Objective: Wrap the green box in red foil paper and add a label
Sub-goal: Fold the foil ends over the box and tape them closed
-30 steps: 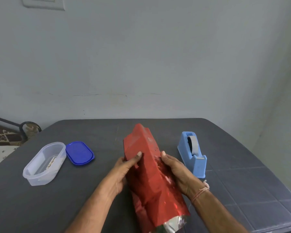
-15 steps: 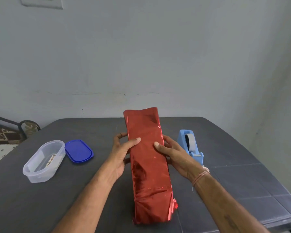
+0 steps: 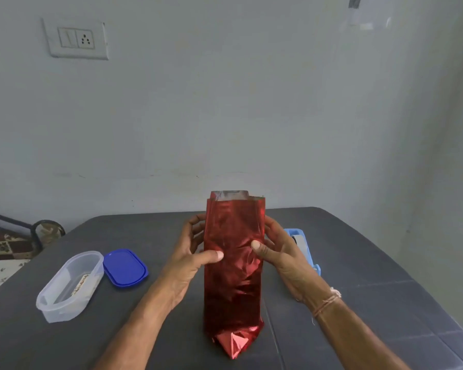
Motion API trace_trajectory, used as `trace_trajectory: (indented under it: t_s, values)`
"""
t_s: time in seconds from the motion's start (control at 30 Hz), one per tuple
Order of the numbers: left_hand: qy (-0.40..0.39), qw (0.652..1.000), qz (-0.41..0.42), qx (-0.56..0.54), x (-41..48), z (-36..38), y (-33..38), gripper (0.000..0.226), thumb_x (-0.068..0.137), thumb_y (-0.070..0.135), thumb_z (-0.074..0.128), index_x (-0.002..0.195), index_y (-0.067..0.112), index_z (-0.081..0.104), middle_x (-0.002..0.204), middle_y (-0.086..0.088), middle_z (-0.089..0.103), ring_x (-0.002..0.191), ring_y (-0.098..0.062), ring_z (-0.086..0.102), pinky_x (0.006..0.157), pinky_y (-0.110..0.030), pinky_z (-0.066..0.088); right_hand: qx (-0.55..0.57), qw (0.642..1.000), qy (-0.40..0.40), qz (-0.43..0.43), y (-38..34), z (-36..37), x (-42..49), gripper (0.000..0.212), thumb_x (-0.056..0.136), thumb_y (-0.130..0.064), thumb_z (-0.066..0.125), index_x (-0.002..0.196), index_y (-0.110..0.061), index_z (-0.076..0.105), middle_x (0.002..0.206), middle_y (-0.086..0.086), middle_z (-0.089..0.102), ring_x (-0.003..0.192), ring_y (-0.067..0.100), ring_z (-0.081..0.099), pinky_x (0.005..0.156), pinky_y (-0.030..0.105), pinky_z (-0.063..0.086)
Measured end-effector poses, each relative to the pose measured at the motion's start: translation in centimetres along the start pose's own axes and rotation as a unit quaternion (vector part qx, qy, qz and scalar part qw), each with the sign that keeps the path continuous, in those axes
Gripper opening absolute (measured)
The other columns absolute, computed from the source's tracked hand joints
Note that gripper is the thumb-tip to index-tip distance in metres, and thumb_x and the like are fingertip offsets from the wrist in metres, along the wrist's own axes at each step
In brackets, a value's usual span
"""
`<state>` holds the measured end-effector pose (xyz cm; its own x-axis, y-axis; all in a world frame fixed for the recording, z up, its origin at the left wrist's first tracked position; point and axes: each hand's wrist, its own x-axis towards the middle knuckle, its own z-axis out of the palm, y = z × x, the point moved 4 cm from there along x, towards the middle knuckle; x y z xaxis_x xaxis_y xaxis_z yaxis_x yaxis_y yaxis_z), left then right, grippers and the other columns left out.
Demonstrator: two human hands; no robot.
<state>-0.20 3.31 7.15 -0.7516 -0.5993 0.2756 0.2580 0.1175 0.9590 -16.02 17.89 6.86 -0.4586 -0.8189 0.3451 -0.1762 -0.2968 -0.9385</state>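
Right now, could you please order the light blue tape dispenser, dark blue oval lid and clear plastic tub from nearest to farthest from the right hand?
1. Light blue tape dispenser, just behind the right hand.
2. Dark blue oval lid, left of the red foil-wrapped box.
3. Clear plastic tub, farthest left.

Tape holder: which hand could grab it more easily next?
Probably the right hand: the tape holder sits just behind it, while the left hand is across the red parcel that both hold.
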Motion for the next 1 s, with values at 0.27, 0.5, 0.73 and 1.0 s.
trace_trajectory:
  t_s: [0.27, 0.5, 0.73, 1.0]
  values:
    - [0.009, 0.996, 0.022, 0.082, -0.7, -0.5, 0.0, 0.06, 0.072, 0.02, 0.087, 0.124, 0.029, 0.059, 0.117, 0.021, 0.072, 0.114, 0.004, 0.065, 0.082, -0.013, 0.055, -0.057, 0.998, -0.013, -0.003, 0.3, 0.1, -0.4, 0.06, 0.095, -0.025, 0.074, 0.148, -0.034, 0.048, 0.149, -0.01, 0.056, 0.143, 0.013, 0.048, 0.119, 0.043, 0.04]
    - [0.053, 0.967, 0.115, 0.219, -0.9, -1.3, 0.8, 0.054, 0.072, 0.067, 0.078, 0.123, 0.052, 0.065, 0.144, 0.026, 0.051, 0.133, 0.008, 0.047, 0.099, -0.024, 0.047, -0.124, 0.988, 0.049, -0.073, -0.6, 0.5, -0.6, 0.059, 0.094, -0.031, 0.073, 0.148, -0.033, 0.05, 0.146, -0.017, 0.057, 0.141, 0.0, 0.045, 0.101, 0.027, 0.055]
    - [0.069, 0.911, 0.183, 0.362, -1.7, -1.1, 1.9, 0.041, 0.081, 0.046, 0.074, 0.122, 0.048, 0.067, 0.128, 0.031, 0.056, 0.125, 0.013, 0.046, 0.096, -0.01, 0.039, -0.24, 0.962, 0.049, -0.12, -0.6, 1.1, -1.4, 0.057, 0.096, -0.039, 0.069, 0.149, -0.039, 0.048, 0.14, -0.023, 0.061, 0.127, 0.003, 0.06, 0.103, 0.033, 0.054]
    - [0.032, 0.86, 0.224, 0.457, -2.1, -0.6, 2.7, 0.039, 0.09, 0.024, 0.076, 0.128, 0.031, 0.071, 0.132, 0.023, 0.058, 0.125, 0.007, 0.047, 0.099, -0.006, 0.029, -0.367, 0.915, 0.036, -0.162, -1.8, 0.8, -1.6, 0.056, 0.097, -0.048, 0.062, 0.15, -0.034, 0.051, 0.149, -0.021, 0.053, 0.14, -0.005, 0.044, 0.113, 0.02, 0.041]
